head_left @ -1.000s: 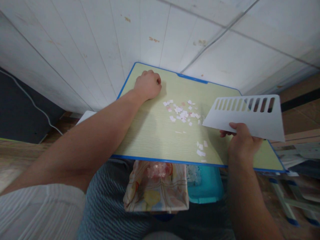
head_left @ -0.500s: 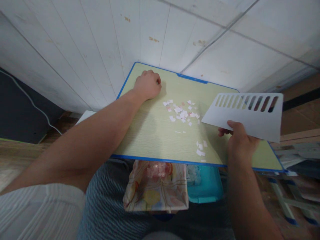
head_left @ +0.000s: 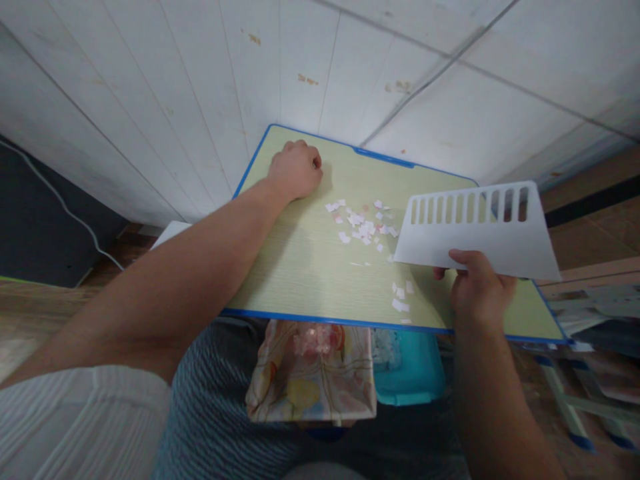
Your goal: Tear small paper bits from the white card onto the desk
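My right hand (head_left: 477, 287) grips a flat white plastic plate (head_left: 430, 245) with a row of slots along its far edge, thumb on top and fingers underneath. The plate is tilted over the right part of the board (head_left: 310, 280), its left corner beside a heap of small white and pinkish paper scraps (head_left: 367, 229). A smaller group of scraps (head_left: 401, 305) lies nearer the front edge. My left hand (head_left: 296, 170) rests on the board at the far left, fingers curled closed; whether anything is inside them is hidden.
Below the board's front edge, a cloth-lined container (head_left: 310, 393) with pinkish clear pieces sits at my lap. Beside it is a turquoise tray (head_left: 417, 373). A white panelled wall (head_left: 280, 73) with a grey cable (head_left: 435, 79) stands right behind the board.
The slotted white plate has shifted slightly left and toward me and turned in my right hand. My left hand and the main heap of scraps look the same.
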A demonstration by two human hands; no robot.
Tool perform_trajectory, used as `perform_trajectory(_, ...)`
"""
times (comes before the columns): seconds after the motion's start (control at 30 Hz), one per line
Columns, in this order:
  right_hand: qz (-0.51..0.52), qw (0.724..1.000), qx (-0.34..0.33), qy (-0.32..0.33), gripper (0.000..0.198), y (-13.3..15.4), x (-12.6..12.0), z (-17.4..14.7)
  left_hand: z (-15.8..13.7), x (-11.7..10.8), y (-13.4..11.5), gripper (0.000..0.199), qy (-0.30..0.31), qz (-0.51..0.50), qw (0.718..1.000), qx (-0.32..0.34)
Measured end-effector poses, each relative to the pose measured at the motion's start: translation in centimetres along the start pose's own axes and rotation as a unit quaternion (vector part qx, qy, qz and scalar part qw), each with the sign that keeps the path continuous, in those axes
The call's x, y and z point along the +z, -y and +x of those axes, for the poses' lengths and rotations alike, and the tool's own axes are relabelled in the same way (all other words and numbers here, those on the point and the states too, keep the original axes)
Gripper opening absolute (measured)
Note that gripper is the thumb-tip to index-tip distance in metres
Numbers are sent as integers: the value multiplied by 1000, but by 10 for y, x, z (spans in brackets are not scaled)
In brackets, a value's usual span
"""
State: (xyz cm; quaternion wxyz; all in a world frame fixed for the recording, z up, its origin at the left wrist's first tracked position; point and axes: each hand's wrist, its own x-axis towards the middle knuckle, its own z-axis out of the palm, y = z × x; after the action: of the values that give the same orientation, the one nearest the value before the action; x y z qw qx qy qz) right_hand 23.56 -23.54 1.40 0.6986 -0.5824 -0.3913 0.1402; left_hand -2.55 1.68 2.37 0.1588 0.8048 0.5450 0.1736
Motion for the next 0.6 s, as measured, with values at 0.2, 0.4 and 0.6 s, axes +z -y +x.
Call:
perform_trajectory(0.2, -7, 1000, 0, -11, 17, -1, 0, 2, 0, -1, 0, 61, -3, -15, 1000, -3)
perform_trajectory(0.4, -41, 999, 8, 3, 15, 3, 1, 2, 0, 1, 0, 56, -14, -20, 1000, 0)
perform_trajectory(0.6, -127, 984, 2, 125, 34, 4, -2, -3, 3, 3, 3, 56, -23, -10, 1000, 10)
